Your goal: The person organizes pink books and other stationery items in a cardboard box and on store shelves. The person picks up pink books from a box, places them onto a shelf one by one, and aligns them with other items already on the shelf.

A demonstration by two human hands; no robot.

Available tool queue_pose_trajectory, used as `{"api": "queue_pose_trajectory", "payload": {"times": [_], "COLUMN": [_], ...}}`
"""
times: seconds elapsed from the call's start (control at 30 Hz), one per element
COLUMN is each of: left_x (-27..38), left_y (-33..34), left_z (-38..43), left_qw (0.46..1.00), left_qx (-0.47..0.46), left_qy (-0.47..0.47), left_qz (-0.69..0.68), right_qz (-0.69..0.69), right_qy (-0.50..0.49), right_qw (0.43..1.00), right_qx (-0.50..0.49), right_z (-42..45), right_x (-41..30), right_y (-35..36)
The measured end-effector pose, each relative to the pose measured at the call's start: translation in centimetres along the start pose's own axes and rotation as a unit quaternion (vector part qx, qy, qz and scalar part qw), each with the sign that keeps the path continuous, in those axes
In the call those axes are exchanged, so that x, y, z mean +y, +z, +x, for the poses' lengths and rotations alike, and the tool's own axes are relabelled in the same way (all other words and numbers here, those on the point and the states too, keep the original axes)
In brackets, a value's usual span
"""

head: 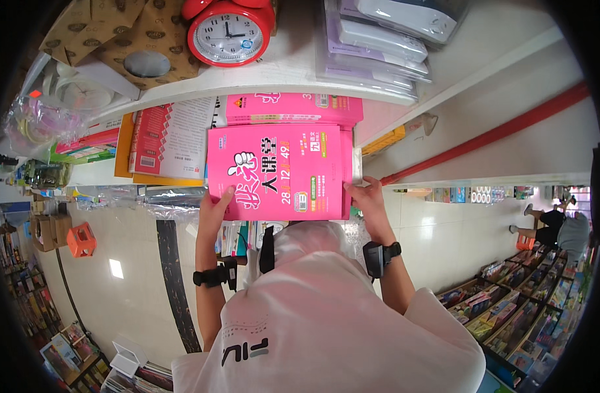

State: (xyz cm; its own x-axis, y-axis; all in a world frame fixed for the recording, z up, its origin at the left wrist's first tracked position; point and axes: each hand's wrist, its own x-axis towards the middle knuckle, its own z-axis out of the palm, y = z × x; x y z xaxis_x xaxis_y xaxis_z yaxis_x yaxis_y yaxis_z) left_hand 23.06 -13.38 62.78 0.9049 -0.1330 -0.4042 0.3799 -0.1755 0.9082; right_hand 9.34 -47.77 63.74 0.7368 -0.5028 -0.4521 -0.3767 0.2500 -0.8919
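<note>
Both hands are on a pink paperback workbook with a thumbs-up drawing and writing on its cover. My left hand grips its lower left corner, thumb on the cover and fingers mostly hidden beneath. My right hand holds the right side, the thumb at the edge of the cover; another pink book edge shows just under it there. Right behind the held book, a stack of similar pink workbooks lies in a white shelf compartment. Dark devices are strapped to both wrists.
On the shelf board above stand a red alarm clock and packaged goods. Left of the workbooks lie other books. A red pole slants at right. Farther off are an orange stool, book racks and another person.
</note>
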Motion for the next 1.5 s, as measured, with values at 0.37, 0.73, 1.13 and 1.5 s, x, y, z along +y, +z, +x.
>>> {"api": "queue_pose_trajectory", "payload": {"times": [0.37,0.73,1.13,1.5], "left_x": [1.5,-0.3,-0.2,1.7], "left_y": [-0.2,0.4,0.6,-1.2], "left_z": [-2.8,-3.9,-6.1,-9.6], "left_qw": [0.991,0.984,0.981,0.963], "left_qx": [0.014,0.087,0.104,-0.070], "left_qy": [-0.041,0.024,0.066,-0.086], "left_qz": [0.125,0.152,0.147,-0.244], "right_qz": [0.215,0.420,0.389,0.402], "right_qy": [0.114,0.137,0.177,0.115], "right_qw": [0.967,0.880,0.888,0.887], "right_qx": [-0.073,-0.174,-0.169,-0.195], "right_z": [-4.3,-4.4,-5.4,-4.9], "right_x": [1.2,2.8,2.9,4.8], "right_y": [0.7,1.2,0.3,-0.1]}}
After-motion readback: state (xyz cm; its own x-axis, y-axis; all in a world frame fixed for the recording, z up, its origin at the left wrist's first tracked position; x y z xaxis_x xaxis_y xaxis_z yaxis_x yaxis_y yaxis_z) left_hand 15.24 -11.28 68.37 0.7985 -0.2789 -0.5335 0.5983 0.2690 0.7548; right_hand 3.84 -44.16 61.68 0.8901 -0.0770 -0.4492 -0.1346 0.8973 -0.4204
